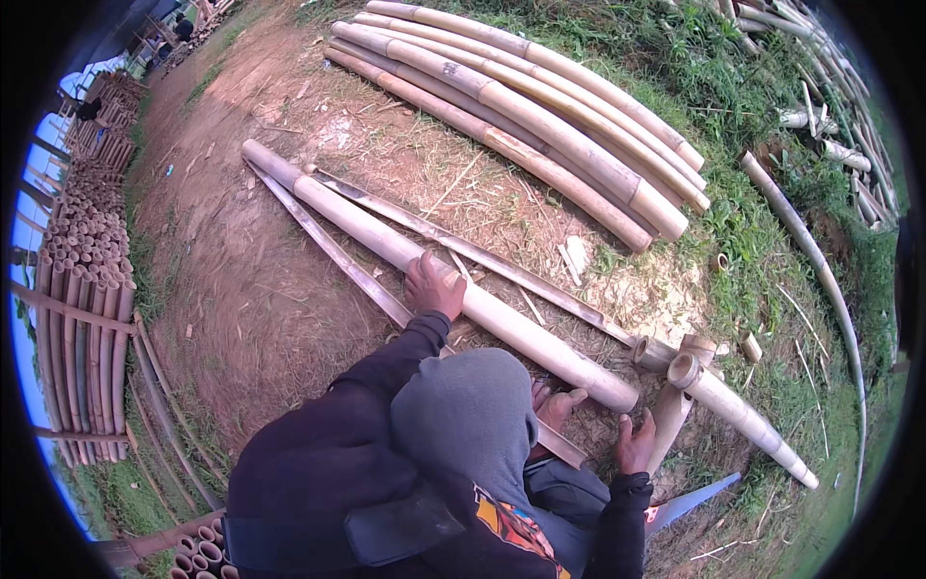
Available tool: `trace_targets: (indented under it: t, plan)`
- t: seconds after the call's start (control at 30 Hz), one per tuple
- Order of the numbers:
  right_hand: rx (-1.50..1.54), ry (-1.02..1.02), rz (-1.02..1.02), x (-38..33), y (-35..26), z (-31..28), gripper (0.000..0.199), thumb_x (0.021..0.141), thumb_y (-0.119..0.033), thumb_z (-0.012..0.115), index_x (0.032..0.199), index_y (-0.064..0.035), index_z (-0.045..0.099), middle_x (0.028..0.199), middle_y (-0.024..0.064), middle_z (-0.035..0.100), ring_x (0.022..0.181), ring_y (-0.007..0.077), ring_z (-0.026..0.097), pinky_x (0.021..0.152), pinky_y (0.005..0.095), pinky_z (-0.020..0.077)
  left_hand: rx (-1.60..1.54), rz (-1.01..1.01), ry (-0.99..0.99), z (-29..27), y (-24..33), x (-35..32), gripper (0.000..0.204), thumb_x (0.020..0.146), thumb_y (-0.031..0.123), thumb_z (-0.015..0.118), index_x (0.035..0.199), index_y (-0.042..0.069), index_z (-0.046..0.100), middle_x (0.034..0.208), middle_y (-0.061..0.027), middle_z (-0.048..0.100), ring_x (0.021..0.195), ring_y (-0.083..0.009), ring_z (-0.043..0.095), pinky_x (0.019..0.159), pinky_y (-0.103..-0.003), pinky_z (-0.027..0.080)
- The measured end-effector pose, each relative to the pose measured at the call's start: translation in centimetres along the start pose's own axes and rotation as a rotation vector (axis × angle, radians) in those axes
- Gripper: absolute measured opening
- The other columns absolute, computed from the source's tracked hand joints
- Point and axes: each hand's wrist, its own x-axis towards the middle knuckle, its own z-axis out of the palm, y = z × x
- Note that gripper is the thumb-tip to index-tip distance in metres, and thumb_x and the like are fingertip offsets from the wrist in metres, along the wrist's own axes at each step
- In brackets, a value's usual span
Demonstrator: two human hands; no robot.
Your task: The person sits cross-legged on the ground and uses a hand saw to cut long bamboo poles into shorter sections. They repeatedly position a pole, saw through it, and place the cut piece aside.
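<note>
A long pale bamboo pole (526, 333) lies slantwise on the ground before me. My left hand (434, 288) is wrapped over its middle. Just below the pole's near right end, my right hand (635, 444) has its fingers apart and holds nothing; whether a fingertip touches the pole I cannot tell. What looks like a bare foot (556, 405) rests beside that end, under my grey-covered knee (468, 410). Split bamboo strips (482, 256) lie along both sides of the pole. A saw (696, 499) with a blue blade lies right of my right forearm.
Several long bamboo poles (540, 106) lie side by side at the far side. Short bamboo pieces (733, 410) lie crossed at the right. A thin curved pole (815, 256) rests on the grass. Stacked cut bamboo (87, 241) stands at the left behind rails (72, 314).
</note>
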Motion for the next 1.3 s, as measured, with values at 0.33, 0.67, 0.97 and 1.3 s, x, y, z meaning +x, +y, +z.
trace_targets:
  t: [0.33, 0.67, 0.97, 1.3]
  plan:
    - [0.31, 0.212, 0.11, 4.4, -2.1, 7.9, 0.076, 0.104, -0.031, 0.063, 0.158, 0.0123, 0.033, 0.159, 0.0371, 0.039, 0.151, 0.0471, 0.038, 0.127, 0.0514, 0.0263, -0.911, -0.819, -0.085, 4.9, -6.3, 8.0, 0.075, 0.081, 0.017, 0.089, 0.137, -0.017, 0.051, 0.128, -0.0243, 0.067, 0.112, -0.0311, 0.07, 0.098, -0.043, 0.057]
    - [0.327, 0.354, -0.028, 12.6, -11.9, 4.3, 0.086, 0.108, -0.039, 0.06, 0.166, 0.01, 0.02, 0.168, 0.0351, 0.026, 0.159, 0.0439, 0.025, 0.13, 0.0499, 0.0206, -1.17, -0.471, 0.042, 2.8, 5.9, 21.9, 0.085, 0.083, 0.024, 0.091, 0.14, -0.016, 0.042, 0.133, -0.0264, 0.062, 0.114, -0.0303, 0.067, 0.1, -0.041, 0.056]
    - [0.42, 0.448, -0.25, 31.3, -18.5, -4.1, 0.087, 0.108, -0.047, 0.062, 0.164, 0.0101, 0.028, 0.165, 0.0326, 0.037, 0.153, 0.0404, 0.04, 0.127, 0.0466, 0.0303, -0.727, -0.02, 0.059, 0.4, 23.2, 35.6, 0.102, 0.086, 0.056, 0.079, 0.16, -0.002, 0.04, 0.148, -0.0288, 0.06, 0.136, -0.0369, 0.062, 0.108, -0.044, 0.054]
    - [0.384, 0.115, -0.417, 8.3, -14.5, -2.9, 0.043, 0.1, -0.007, 0.07, 0.141, -0.0011, 0.059, 0.136, 0.0174, 0.061, 0.119, 0.03, 0.065, 0.098, 0.0404, 0.056, -0.455, 0.631, -0.4, 3.3, 18.8, 16.2, 0.031, 0.096, 0.034, 0.073, 0.108, 0.007, 0.082, 0.101, -0.015, 0.079, 0.09, -0.0258, 0.077, 0.084, -0.038, 0.06]
